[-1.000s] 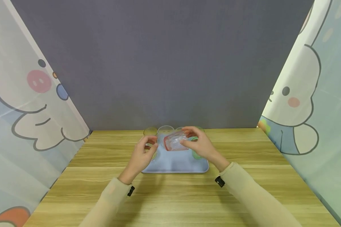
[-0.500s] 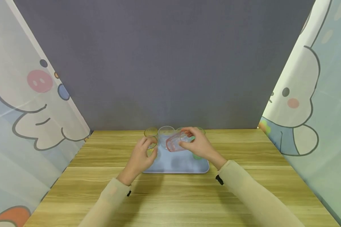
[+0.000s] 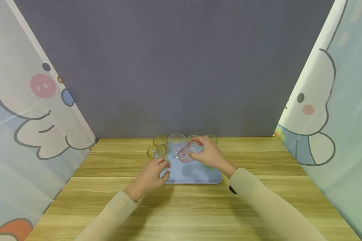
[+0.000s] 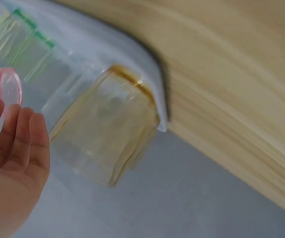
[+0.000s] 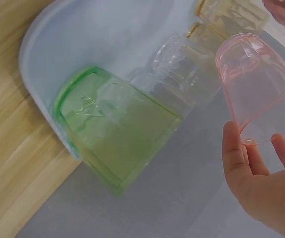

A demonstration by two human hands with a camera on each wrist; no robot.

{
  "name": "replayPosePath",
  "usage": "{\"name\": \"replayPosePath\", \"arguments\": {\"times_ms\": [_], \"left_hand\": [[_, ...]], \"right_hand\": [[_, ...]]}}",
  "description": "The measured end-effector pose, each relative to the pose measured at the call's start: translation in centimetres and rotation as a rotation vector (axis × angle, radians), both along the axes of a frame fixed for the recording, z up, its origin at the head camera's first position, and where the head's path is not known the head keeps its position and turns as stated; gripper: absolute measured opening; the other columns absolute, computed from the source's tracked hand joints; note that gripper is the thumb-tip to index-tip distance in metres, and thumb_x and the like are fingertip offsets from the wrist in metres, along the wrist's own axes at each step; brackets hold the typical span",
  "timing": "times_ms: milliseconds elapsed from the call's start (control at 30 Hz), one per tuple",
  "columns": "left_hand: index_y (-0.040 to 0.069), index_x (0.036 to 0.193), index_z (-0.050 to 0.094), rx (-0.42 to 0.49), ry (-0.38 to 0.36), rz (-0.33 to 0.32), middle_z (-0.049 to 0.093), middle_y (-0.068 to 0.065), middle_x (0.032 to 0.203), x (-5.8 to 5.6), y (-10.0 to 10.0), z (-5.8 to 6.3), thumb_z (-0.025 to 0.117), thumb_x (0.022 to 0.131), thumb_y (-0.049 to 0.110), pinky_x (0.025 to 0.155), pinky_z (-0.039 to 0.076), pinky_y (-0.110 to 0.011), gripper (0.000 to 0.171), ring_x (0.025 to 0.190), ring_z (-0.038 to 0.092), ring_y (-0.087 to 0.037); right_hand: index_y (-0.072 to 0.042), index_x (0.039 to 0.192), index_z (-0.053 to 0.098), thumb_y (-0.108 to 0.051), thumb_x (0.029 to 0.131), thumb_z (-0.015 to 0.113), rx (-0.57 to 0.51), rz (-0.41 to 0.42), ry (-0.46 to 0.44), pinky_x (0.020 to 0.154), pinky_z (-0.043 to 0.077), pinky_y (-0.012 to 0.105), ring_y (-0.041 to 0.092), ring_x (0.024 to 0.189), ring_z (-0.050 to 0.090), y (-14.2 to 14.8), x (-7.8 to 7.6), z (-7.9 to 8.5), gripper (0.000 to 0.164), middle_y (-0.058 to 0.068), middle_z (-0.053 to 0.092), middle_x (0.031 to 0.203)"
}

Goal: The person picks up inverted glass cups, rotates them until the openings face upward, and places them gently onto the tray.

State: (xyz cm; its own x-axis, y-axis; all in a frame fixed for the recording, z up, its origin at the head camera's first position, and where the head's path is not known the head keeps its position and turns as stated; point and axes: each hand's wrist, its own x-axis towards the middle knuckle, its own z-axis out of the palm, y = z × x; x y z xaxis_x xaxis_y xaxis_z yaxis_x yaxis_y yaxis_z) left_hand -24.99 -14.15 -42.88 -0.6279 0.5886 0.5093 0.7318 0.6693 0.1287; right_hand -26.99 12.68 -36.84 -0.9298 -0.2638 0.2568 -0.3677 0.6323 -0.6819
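My right hand [image 3: 211, 155] holds a see-through pink cup [image 3: 184, 154] by its rim end, with fingers and thumb. The cup is tilted above the tray [image 3: 193, 179], its base toward the left; the right wrist view shows the pink cup [image 5: 254, 69] more fully. My left hand [image 3: 149, 176] hovers at the tray's front left, fingers loosely bent and holding nothing. Just beyond it stands a yellow cup [image 3: 157, 152]. In the left wrist view the left hand [image 4: 13, 163] is apart from the yellow cup [image 4: 107, 124].
On the light blue tray, another yellow cup [image 3: 160, 139] stands at the back left, beside a clear cup [image 3: 176, 142]. A green cup [image 5: 117, 129] stands on the right side, partly behind my right hand in the head view. A grey panel [image 3: 181, 73] rises behind the wooden table [image 3: 181, 214].
My left hand has drawn back toward me and down, away from the yellow cup's rim. The pink cup, still in my right hand, has tilted its base a little lower.
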Motion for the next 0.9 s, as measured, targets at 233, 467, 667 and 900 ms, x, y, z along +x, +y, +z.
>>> {"name": "replayPosePath", "arguments": {"times_ms": [233, 467, 667, 900], "left_hand": [[0.013, 0.093, 0.07, -0.14, -0.058, -0.004, 0.062, 0.003, 0.092, 0.1, -0.3, -1.2, 0.077, 0.086, 0.013, 0.073, 0.054, -0.036, 0.01, 0.086, 0.061, -0.017], [0.014, 0.089, 0.069, -0.211, -0.093, -0.036, 0.06, 0.005, 0.087, -0.1, -0.7, -2.3, 0.079, 0.086, 0.014, 0.069, 0.053, -0.03, 0.011, 0.079, 0.056, -0.013], [0.016, 0.083, 0.065, -0.265, -0.128, -0.017, 0.057, 0.006, 0.083, -0.5, -1.1, -3.0, 0.079, 0.087, 0.017, 0.063, 0.049, -0.028, 0.015, 0.072, 0.052, -0.011], [0.017, 0.077, 0.062, -0.298, -0.17, -0.002, 0.054, 0.007, 0.079, -0.4, -1.2, -3.4, 0.081, 0.085, 0.017, 0.056, 0.046, -0.028, 0.021, 0.068, 0.055, -0.01]], "right_hand": [[-0.016, 0.133, 0.064, -0.033, 0.08, 0.074, 0.055, -0.019, -0.005, 0.09, 0.05, 0.049, 0.03, 0.118, 0.056, -0.3, -0.4, -0.4, 0.056, 0.008, 0.058, 0.127], [-0.013, 0.136, 0.062, -0.033, 0.08, 0.073, 0.097, -0.003, 0.0, 0.094, 0.049, 0.049, 0.03, 0.117, 0.055, -0.4, -0.9, -0.9, 0.06, 0.012, 0.058, 0.129], [-0.013, 0.135, 0.063, -0.034, 0.081, 0.073, 0.113, -0.006, 0.007, 0.093, 0.05, 0.05, 0.03, 0.116, 0.056, -0.2, -1.1, -0.9, 0.059, 0.011, 0.058, 0.126], [-0.012, 0.133, 0.064, -0.036, 0.081, 0.074, 0.162, -0.011, 0.007, 0.098, 0.048, 0.052, 0.032, 0.125, 0.053, -0.2, -1.3, -1.2, 0.058, 0.009, 0.057, 0.134]]}}
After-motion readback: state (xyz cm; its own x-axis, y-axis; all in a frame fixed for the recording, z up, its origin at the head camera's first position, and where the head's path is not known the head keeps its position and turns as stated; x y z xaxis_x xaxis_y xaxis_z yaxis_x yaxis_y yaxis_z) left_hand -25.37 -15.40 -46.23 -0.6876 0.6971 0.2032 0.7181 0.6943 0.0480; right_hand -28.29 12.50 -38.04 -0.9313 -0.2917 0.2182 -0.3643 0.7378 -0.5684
